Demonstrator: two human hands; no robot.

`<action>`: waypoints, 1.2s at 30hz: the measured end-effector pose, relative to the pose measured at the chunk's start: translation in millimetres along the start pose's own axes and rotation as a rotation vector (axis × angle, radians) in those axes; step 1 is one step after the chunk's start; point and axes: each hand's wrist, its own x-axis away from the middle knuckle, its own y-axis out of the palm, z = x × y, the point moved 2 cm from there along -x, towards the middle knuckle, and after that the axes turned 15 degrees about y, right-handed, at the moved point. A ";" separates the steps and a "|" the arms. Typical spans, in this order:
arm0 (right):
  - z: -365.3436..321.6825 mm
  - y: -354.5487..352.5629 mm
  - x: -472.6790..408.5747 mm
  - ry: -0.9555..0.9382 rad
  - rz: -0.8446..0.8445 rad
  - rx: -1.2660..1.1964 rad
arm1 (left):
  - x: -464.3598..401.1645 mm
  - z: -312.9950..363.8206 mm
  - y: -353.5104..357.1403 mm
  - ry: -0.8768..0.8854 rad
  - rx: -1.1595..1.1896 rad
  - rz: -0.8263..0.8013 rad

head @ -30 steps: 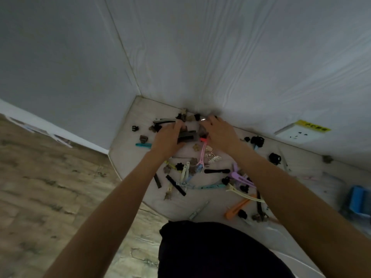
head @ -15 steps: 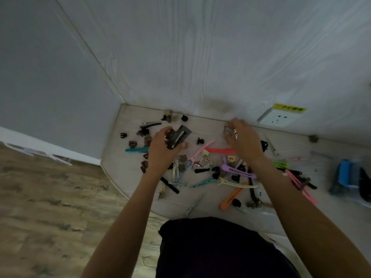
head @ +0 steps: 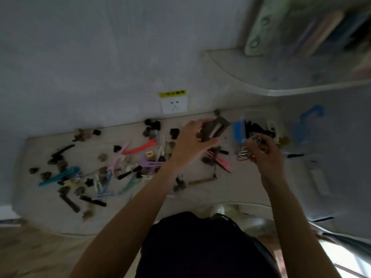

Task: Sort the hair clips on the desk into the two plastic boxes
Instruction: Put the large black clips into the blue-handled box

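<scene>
- The left hand [head: 189,140] is gripping a dark, flat rectangular clip [head: 214,129] with a slotted face, fingers curled around its lower end, holding it above the desk [head: 247,183] just left of the boxes.
- The right hand [head: 265,153] is pinching a loose cluster of thin silvery wire clips [head: 245,153], round loops dangling from curled fingers, just in front of the near box.
- The plastic box [head: 253,128] against the wall is looking clear-walled with a blue latch on its left end, and dark clips are sitting inside it; a second blue latch [head: 307,123] is showing farther right, though the blur is hiding that box's outline.
- The remaining hair clips [head: 112,167] are lying scattered across the pale wood-grain desk to the left: long slim coral, teal, lilac and pink ones, small dark claw shapes, and matte brown bars.
- A white wall socket [head: 174,104] with a yellow label is sitting above the desk edge.
- Compared with half a second ago, both hands have been moving rightward, away from the pile and up to the boxes, each carrying the clips it was holding then; the view has been swinging right too, bringing a shelf [head: 281,73] into sight.
</scene>
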 end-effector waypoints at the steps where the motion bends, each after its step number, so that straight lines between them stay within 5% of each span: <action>1: -2.1 -21.3 -6.4 -0.013 0.032 -0.015 | -16.5 13.6 24.3 0.035 -0.050 -0.043; 9: -28.3 -128.9 -60.9 -0.106 0.133 0.150 | -102.0 58.5 140.3 -0.037 -0.343 -0.093; 18: -39.4 -135.7 -91.4 -0.307 0.067 0.442 | -98.9 31.0 163.8 0.022 -0.580 -0.199; 23: -45.5 -136.0 -103.7 -0.487 0.138 0.730 | -112.0 34.8 185.3 0.067 -0.587 -0.389; 27: -50.9 -135.9 -108.6 -0.586 0.155 0.810 | -116.3 36.7 175.0 0.146 -0.484 -0.195; 34: -32.9 -126.1 -116.4 -0.584 -0.372 1.124 | -127.7 27.1 162.7 0.313 -0.444 -0.381; 36: -27.6 -126.6 -114.2 -0.555 -0.341 1.079 | -120.9 26.5 158.3 0.300 -0.479 -0.330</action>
